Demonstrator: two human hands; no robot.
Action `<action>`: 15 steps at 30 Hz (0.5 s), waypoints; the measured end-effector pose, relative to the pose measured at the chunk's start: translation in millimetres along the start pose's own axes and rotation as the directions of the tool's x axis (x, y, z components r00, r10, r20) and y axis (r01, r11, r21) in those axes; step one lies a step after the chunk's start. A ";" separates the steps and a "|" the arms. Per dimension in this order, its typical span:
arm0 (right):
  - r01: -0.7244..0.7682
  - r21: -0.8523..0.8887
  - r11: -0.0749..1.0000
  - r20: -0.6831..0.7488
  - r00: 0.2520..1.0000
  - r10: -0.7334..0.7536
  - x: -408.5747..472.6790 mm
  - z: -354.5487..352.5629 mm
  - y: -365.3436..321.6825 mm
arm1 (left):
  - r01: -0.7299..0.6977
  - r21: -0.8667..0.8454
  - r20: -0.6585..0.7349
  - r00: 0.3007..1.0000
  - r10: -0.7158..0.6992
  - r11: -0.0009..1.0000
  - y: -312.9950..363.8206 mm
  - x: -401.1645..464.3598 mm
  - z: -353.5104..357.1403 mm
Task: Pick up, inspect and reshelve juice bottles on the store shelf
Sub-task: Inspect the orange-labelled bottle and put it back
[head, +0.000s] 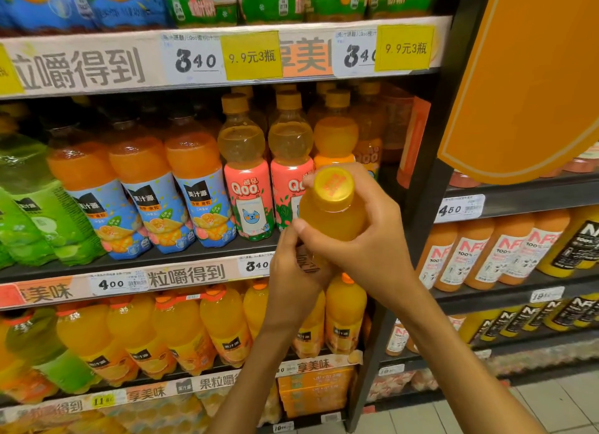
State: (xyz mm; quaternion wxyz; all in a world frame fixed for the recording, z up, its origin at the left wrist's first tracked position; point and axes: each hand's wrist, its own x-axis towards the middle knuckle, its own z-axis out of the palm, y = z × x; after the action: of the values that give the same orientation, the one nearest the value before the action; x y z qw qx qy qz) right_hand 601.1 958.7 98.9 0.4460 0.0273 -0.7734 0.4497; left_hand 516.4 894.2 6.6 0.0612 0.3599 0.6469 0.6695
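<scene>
An orange juice bottle point(330, 213) with a yellow cap is tilted toward the camera, so I look down on its cap. My right hand point(372, 239) wraps its upper body from the right. My left hand point(291, 271) grips its lower part from the left and hides the label. The bottle is held in front of the middle shelf point(181, 273), just off the shelf's right end. On that shelf behind it stand pink-labelled Qoo bottles point(246, 187) and an orange Qoo bottle point(335, 135).
Blue-labelled orange bottles point(194, 187) and green packs point(35, 213) fill the middle shelf's left. Large yellow juice bottles point(220, 323) stand on the shelf below. A dark upright post point(418, 206) divides off the right bay with NFC bottles point(505, 252). An orange sign point(525, 77) hangs at upper right.
</scene>
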 end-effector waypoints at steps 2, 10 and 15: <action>0.007 -0.010 1.000 -0.058 0.998 -0.008 1.4 0.9 -0.8 | -0.011 -0.018 -0.039 0.999 0.011 1.000 0.0 1.4 3.1; -0.067 -0.022 0.998 -0.283 0.957 0.058 21.4 -13.0 8.0 | -0.112 0.083 0.010 0.994 0.112 0.990 6.1 16.2 25.8; -0.127 -0.067 0.990 -0.284 0.953 0.103 32.0 -19.9 20.1 | -0.108 0.125 -0.024 0.993 0.112 0.986 -1.6 18.7 38.3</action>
State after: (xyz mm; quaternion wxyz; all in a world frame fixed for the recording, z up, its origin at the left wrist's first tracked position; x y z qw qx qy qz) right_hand 586.2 996.4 112.2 0.5246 -0.1005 -0.7210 0.4414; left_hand 523.5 936.1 8.9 -0.0082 0.3874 0.6671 0.6363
